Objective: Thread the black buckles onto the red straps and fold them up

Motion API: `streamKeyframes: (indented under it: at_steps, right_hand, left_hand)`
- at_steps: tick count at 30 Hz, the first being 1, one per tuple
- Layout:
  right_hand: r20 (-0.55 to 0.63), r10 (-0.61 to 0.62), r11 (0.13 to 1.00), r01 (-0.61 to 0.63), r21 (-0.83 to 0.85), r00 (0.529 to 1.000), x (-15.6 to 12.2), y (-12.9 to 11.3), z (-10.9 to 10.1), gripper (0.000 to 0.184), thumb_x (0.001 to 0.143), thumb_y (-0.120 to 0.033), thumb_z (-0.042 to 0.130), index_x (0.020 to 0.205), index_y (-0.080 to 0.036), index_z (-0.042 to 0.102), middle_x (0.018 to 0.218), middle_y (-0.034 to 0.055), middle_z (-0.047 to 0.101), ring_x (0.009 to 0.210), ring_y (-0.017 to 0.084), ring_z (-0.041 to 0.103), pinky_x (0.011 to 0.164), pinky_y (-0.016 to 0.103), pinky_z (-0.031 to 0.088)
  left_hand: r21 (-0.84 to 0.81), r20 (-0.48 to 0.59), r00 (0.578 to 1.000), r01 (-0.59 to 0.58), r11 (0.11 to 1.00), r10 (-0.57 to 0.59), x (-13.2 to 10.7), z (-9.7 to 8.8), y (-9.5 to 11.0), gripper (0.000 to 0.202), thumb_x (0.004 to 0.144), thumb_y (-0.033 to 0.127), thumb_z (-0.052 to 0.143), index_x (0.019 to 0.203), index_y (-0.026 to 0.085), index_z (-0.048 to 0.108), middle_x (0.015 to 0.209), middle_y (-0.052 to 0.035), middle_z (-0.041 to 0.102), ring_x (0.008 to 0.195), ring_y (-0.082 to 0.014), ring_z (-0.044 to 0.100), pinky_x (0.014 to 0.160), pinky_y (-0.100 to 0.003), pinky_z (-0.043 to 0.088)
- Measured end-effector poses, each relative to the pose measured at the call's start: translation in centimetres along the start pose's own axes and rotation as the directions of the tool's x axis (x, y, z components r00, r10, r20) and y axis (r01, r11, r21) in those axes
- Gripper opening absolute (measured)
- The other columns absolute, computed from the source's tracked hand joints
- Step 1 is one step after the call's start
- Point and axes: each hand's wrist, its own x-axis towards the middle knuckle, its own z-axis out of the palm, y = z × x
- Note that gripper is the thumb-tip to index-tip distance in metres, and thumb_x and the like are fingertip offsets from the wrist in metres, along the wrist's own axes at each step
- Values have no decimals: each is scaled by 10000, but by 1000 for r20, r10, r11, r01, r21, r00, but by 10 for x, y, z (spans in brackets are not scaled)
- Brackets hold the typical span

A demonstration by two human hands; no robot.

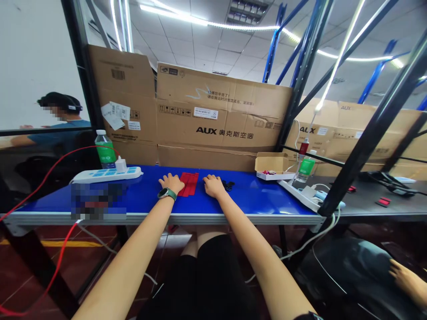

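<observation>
Flat red strips (188, 183) lie mid-frame on the blue workbench (147, 195), between a spread, palm-down left hand (171, 182) and right hand (213, 186); a careless slide of either hand could rumple them.

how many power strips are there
2: one power strip at the left end of the blue table, another power strip angled at its right end. Others may be hidden.

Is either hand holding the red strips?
No, the left hand and right hand rest on the blue tabletop beside the red strips.
</observation>
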Motion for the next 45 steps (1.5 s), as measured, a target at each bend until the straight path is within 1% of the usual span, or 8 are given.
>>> streamKeyframes:
  at_steps: [5,8,17,25,31,35,40,45]
  right_hand:
    - [-111,405,913,-408,-6,908,-2,7,5,384,936,-209,462,1262,-112,639,1360,249,559,1264,377,486,1006,520,368]
    - [-44,500,866,-499,24,865,-1,15,10,375,973,-263,435,1236,-130,666,1323,244,589,1247,391,502,990,553,365]
    - [23,496,866,-497,60,868,2,31,8,322,933,-142,547,1233,-216,640,1280,162,619,1212,309,543,984,480,385]
    - [48,560,815,-561,147,827,3,42,7,296,991,-278,528,1262,-228,634,1271,152,636,1212,304,537,975,478,381]
    - [66,500,860,-504,81,864,6,43,10,319,961,-226,575,1262,-282,664,1276,123,649,1242,307,490,983,466,365]
    - [77,380,923,-383,34,922,6,38,8,292,998,-262,523,1232,-290,695,1295,128,642,1266,322,462,998,479,350]
    - [47,241,970,-239,-38,969,6,29,2,247,977,-213,524,1104,-179,733,1200,181,687,1260,333,477,1052,519,293]
    - [-112,219,976,-217,33,969,9,18,-9,306,1021,-156,376,1142,-141,656,1101,184,713,1122,274,588,1032,435,331]
  left_hand:
    - [32,-60,998,-15,999,17,-3,-1,3,438,868,352,515,1178,98,693,1242,-255,619,1147,-411,566,921,-504,384]
    - [33,-59,998,-6,999,8,-2,0,3,483,877,410,538,1188,71,683,1227,-266,627,1119,-401,598,917,-484,396]
    - [-14,-3,996,86,996,-86,3,2,1,369,842,274,595,1127,70,708,1163,-269,649,1102,-384,642,873,-439,446]
    - [12,-130,976,180,984,-176,-3,-3,5,419,825,219,590,1188,12,628,1181,-289,619,1092,-384,612,873,-444,417]
    - [42,-127,978,171,984,-164,-3,0,5,353,853,170,536,1139,-10,638,1176,-323,607,1099,-394,605,871,-458,416]
    - [-21,-93,977,189,982,-190,-3,-4,4,386,847,150,558,1209,20,566,1076,-269,668,1049,-347,672,848,-420,462]
    - [-121,-142,988,46,992,-63,-7,-19,7,365,903,133,509,1265,95,533,1125,-231,672,991,-312,713,793,-357,506]
    - [-192,-267,932,-300,934,245,-13,-33,21,345,1039,267,351,1319,194,540,1286,-180,635,1014,-281,703,821,-337,501]
